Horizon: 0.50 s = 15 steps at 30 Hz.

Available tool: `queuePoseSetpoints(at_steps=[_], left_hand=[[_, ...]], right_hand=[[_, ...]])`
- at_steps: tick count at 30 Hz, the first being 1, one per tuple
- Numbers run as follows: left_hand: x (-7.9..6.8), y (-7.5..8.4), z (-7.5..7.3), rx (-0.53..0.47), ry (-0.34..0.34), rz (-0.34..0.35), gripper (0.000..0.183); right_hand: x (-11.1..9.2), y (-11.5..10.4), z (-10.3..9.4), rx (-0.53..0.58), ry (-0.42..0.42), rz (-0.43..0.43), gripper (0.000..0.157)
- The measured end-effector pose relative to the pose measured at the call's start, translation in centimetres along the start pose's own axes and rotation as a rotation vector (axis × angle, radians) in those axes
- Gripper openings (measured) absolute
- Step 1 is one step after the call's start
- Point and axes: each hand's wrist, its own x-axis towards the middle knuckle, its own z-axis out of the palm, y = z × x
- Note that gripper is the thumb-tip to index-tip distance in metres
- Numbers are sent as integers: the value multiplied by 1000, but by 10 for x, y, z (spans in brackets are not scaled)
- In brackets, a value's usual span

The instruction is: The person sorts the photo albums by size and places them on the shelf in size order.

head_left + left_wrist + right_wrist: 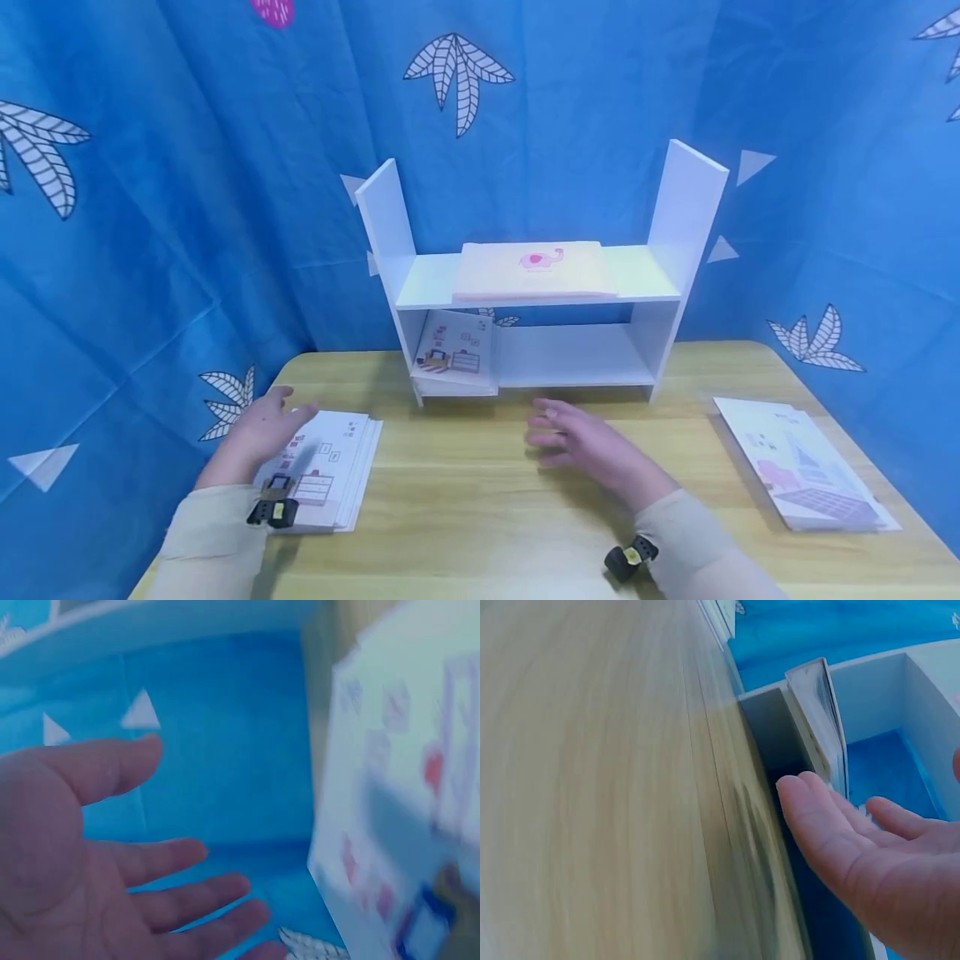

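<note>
My left hand point(261, 433) hovers over the left edge of a stack of picture booklets point(352, 467) on the table, fingers spread and holding nothing. In the left wrist view its palm and straight fingers point(176, 862) show beside the booklet's printed cover point(390, 795). My right hand point(581, 442) hangs above the table in front of the white shelf point(577, 354), its fingers loosely bent around nothing. Another set of booklets point(455, 346) with the same room picture lies at the left end of the lower shelf, its front edge reaching past the board.
Pink booklets with an elephant point(536, 268) lie flat on the upper shelf. Farther right on the wooden table point(450, 500) rests another stack of printed booklets point(810, 471). A blue patterned curtain point(555, 108) hangs behind and along both sides.
</note>
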Motion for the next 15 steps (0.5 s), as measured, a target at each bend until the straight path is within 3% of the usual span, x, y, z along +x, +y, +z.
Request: queuePoseSetpoints(at_steps=[4,15], left_hand=[[1,-19,-3,-52,-86,-74,98],[14,-44,2,-4,-186,-110,103]], right_hand=[[2,0,11,9,-37,12,65],[6,9,32,55,-99,18,70]])
